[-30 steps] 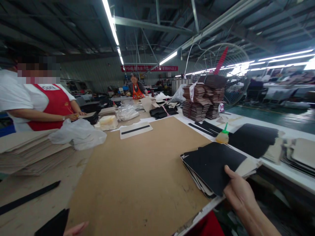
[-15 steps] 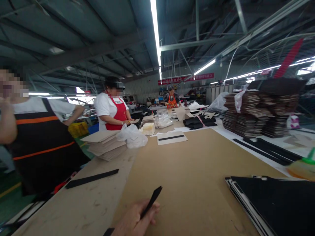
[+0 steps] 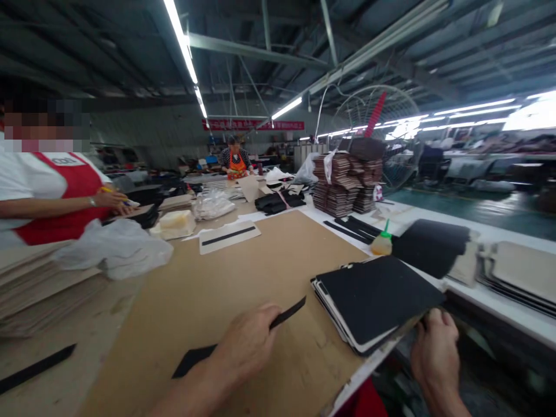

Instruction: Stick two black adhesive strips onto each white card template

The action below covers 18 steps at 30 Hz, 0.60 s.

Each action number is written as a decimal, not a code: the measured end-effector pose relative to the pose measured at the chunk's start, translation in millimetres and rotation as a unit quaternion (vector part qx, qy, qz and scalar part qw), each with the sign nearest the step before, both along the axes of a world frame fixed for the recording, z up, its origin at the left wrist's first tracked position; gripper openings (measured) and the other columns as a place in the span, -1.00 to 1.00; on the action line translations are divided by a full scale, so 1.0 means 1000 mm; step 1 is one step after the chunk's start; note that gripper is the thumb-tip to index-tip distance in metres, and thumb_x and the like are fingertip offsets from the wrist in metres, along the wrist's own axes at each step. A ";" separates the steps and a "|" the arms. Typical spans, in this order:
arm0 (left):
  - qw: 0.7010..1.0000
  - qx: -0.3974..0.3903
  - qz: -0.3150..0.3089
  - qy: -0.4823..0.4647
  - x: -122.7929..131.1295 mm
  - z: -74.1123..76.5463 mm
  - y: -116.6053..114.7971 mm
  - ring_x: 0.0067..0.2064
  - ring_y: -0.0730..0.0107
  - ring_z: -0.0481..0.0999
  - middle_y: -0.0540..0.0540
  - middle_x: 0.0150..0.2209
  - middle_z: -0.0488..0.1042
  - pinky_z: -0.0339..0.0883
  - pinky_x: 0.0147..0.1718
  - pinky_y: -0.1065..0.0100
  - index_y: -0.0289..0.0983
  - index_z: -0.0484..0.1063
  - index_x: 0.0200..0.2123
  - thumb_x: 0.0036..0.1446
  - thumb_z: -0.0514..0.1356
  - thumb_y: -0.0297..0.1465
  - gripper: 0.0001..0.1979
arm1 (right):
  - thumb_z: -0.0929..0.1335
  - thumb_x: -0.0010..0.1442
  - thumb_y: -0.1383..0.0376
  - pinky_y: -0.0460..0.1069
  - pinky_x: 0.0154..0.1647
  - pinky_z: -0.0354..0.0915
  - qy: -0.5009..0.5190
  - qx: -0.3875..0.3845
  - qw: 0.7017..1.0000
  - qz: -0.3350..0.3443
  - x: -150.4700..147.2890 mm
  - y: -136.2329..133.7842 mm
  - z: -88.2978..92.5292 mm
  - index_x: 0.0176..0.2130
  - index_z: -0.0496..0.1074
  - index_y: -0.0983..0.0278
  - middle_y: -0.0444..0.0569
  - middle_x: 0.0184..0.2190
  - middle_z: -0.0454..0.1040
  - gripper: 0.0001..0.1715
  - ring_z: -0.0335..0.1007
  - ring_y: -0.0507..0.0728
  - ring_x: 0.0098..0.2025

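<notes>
My left hand [image 3: 254,336] is closed around a black strip [image 3: 289,313]. One end sticks out past my fingers to the right; a wider black piece shows on the other side of my wrist, at the left, perhaps the same strip. Beneath it lies a large brown board [image 3: 278,266]. To the right is a pile of black and pale sheets [image 3: 377,301], its top sheet black. My right hand [image 3: 436,344] is at the near right corner of this pile, by the table edge, fingers curled in. What they grip, if anything, is hidden.
A pale card with a black strip [image 3: 229,236] lies at the board's far end. Beyond the pile stands a green-tipped glue bottle [image 3: 382,240]. Left are a plastic bag [image 3: 125,249], stacked boards [image 3: 47,289] and a person in a red apron [image 3: 69,185]. Bundled boards [image 3: 341,185] stand farther back.
The view has swung to the right. My right hand has come into view beside the sheet pile. My left hand still holds the black strip, now nearer the pile.
</notes>
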<state>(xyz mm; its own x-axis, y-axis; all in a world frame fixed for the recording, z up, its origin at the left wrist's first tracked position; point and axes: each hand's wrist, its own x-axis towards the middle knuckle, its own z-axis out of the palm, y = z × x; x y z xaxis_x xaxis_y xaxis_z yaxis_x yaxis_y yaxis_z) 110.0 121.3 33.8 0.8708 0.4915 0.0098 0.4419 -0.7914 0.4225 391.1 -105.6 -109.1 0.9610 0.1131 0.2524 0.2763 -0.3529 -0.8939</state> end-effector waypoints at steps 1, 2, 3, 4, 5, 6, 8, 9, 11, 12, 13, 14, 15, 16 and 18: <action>1.000 0.002 -0.019 -0.021 0.025 -0.004 0.002 0.03 0.21 0.51 -0.07 -0.04 0.56 0.30 0.06 0.27 -0.15 0.50 -0.05 0.29 0.02 -0.36 -0.70 | 0.13 0.29 0.01 0.27 0.15 0.22 0.016 0.024 0.999 -0.033 0.001 0.003 -0.001 0.32 -0.03 0.25 0.21 0.21 0.25 -0.28 0.13 0.42 0.26; 0.999 -0.002 -0.021 -0.041 0.048 -0.009 0.004 0.08 0.22 0.49 -0.10 0.02 0.54 0.28 0.11 0.27 -0.17 0.49 -0.01 0.31 0.00 -0.35 -0.68 | 0.11 0.30 0.00 0.26 0.16 0.22 0.033 0.051 0.997 -0.056 0.001 0.008 -0.001 0.34 -0.08 0.25 0.21 0.24 0.22 -0.26 0.14 0.41 0.27; 0.998 -0.008 -0.004 -0.057 0.071 -0.015 0.005 0.14 0.22 0.45 -0.13 0.09 0.50 0.24 0.18 0.27 -0.20 0.48 0.03 0.32 -0.02 -0.33 -0.66 | 0.09 0.31 -0.01 0.26 0.18 0.21 0.049 0.075 0.993 -0.071 0.003 0.013 0.000 0.36 -0.12 0.25 0.21 0.26 0.20 -0.23 0.14 0.41 0.28; 0.998 -0.011 0.008 -0.067 0.090 -0.022 0.006 0.21 0.22 0.38 -0.14 0.19 0.42 0.17 0.24 0.26 -0.21 0.45 0.07 0.33 -0.02 -0.31 -0.63 | 0.07 0.32 -0.04 0.27 0.20 0.19 0.066 0.092 0.990 -0.079 0.004 0.018 0.003 0.37 -0.14 0.25 0.22 0.28 0.18 -0.21 0.14 0.42 0.28; 0.997 -0.016 0.028 -0.077 0.108 -0.028 0.006 0.27 0.22 0.31 -0.14 0.27 0.34 0.10 0.29 0.26 -0.22 0.43 0.11 0.34 -0.03 -0.30 -0.61 | 0.06 0.32 -0.06 0.29 0.23 0.16 0.089 0.107 0.987 -0.084 0.006 0.021 0.008 0.39 -0.15 0.25 0.22 0.29 0.16 -0.19 0.13 0.43 0.29; 0.995 -0.020 0.044 -0.083 0.122 -0.036 0.005 0.32 0.22 0.24 -0.14 0.32 0.25 0.05 0.32 0.25 -0.23 0.40 0.15 0.35 -0.03 -0.29 -0.59 | 0.04 0.32 -0.09 0.33 0.25 0.12 0.114 0.113 0.983 -0.086 0.007 0.025 0.012 0.40 -0.16 0.26 0.23 0.32 0.13 -0.16 0.10 0.46 0.31; 0.993 -0.029 0.063 -0.091 0.143 -0.049 0.000 0.35 0.24 0.19 -0.15 0.35 0.20 0.00 0.34 0.25 -0.26 0.35 0.20 0.35 -0.04 -0.29 -0.56 | 0.01 0.32 -0.14 0.37 0.31 -0.01 0.144 0.104 0.981 -0.082 0.011 0.031 0.022 0.42 -0.21 0.31 0.29 0.39 -0.02 -0.09 -0.04 0.50 0.37; 0.993 -0.031 0.068 -0.094 0.150 -0.055 -0.003 0.34 0.23 0.22 -0.17 0.33 0.23 0.02 0.34 0.25 -0.28 0.33 0.21 0.35 -0.05 -0.30 -0.56 | 0.00 0.32 -0.15 0.38 0.34 -0.09 0.145 0.096 0.982 -0.076 0.012 0.035 0.025 0.43 -0.23 0.37 0.32 0.41 -0.12 -0.05 -0.15 0.51 0.41; 0.992 -0.025 0.072 -0.100 0.159 -0.063 -0.009 0.28 0.22 0.30 -0.21 0.27 0.32 0.08 0.31 0.24 -0.32 0.33 0.20 0.35 -0.07 -0.32 -0.56 | -0.03 0.32 -0.16 0.34 0.39 -0.23 0.121 0.084 0.986 -0.075 0.015 0.042 0.028 0.43 -0.27 0.49 0.37 0.44 -0.30 0.01 -0.37 0.46 0.45; 0.992 -0.021 0.075 -0.104 0.162 -0.066 -0.012 0.25 0.22 0.33 -0.21 0.24 0.35 0.10 0.30 0.24 -0.32 0.34 0.19 0.35 -0.07 -0.32 -0.57 | -0.04 0.33 -0.16 0.32 0.41 -0.27 0.105 0.079 0.988 -0.077 0.016 0.044 0.027 0.42 -0.27 0.55 0.39 0.44 -0.33 0.03 -0.43 0.44 0.46; 0.991 -0.015 0.080 -0.108 0.164 -0.068 -0.014 0.23 0.22 0.35 -0.20 0.21 0.38 0.12 0.29 0.25 -0.32 0.34 0.17 0.36 -0.08 -0.33 -0.58 | -0.04 0.33 -0.15 0.31 0.42 -0.30 0.093 0.075 0.990 -0.077 0.017 0.045 0.026 0.41 -0.27 0.59 0.41 0.43 -0.33 0.04 -0.46 0.43 0.46; 0.990 -0.009 0.085 -0.111 0.165 -0.069 -0.016 0.21 0.22 0.37 -0.20 0.19 0.39 0.13 0.28 0.25 -0.31 0.35 0.16 0.36 -0.08 -0.33 -0.58 | -0.05 0.34 -0.14 0.30 0.42 -0.31 0.084 0.069 0.991 -0.079 0.017 0.045 0.024 0.40 -0.27 0.63 0.44 0.43 -0.33 0.04 -0.47 0.43 0.46; 0.990 -0.003 0.090 -0.111 0.165 -0.068 -0.018 0.20 0.22 0.38 -0.20 0.17 0.41 0.13 0.28 0.25 -0.31 0.35 0.15 0.36 -0.09 -0.33 -0.59 | -0.04 0.34 -0.13 0.30 0.42 -0.31 0.075 0.057 0.992 -0.082 0.017 0.043 0.022 0.39 -0.26 0.66 0.46 0.42 -0.31 0.04 -0.45 0.45 0.46; 0.989 0.003 0.095 -0.110 0.165 -0.067 -0.020 0.19 0.22 0.39 -0.20 0.15 0.43 0.13 0.27 0.26 -0.31 0.35 0.15 0.36 -0.09 -0.33 -0.59 | -0.02 0.35 -0.11 0.31 0.42 -0.28 0.058 0.039 0.994 -0.082 0.016 0.041 0.022 0.39 -0.22 0.65 0.47 0.42 -0.26 0.01 -0.42 0.46 0.46; 0.990 0.016 0.101 -0.099 0.160 -0.062 -0.023 0.18 0.24 0.41 -0.19 0.14 0.45 0.16 0.26 0.29 -0.30 0.37 0.13 0.35 -0.07 -0.34 -0.60 | 0.05 0.37 -0.05 0.32 0.40 -0.12 -0.013 -0.031 0.999 -0.028 0.016 0.040 0.025 0.39 -0.09 0.54 0.41 0.39 -0.10 -0.11 -0.24 0.46 0.44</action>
<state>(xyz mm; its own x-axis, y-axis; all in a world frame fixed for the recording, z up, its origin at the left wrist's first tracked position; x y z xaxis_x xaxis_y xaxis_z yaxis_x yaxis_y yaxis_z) 270.3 98.0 -28.3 0.7342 0.6521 0.1892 0.5030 -0.7095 0.4935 406.7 -65.2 -84.4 0.9597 0.0750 0.2709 0.2766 -0.4238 -0.8625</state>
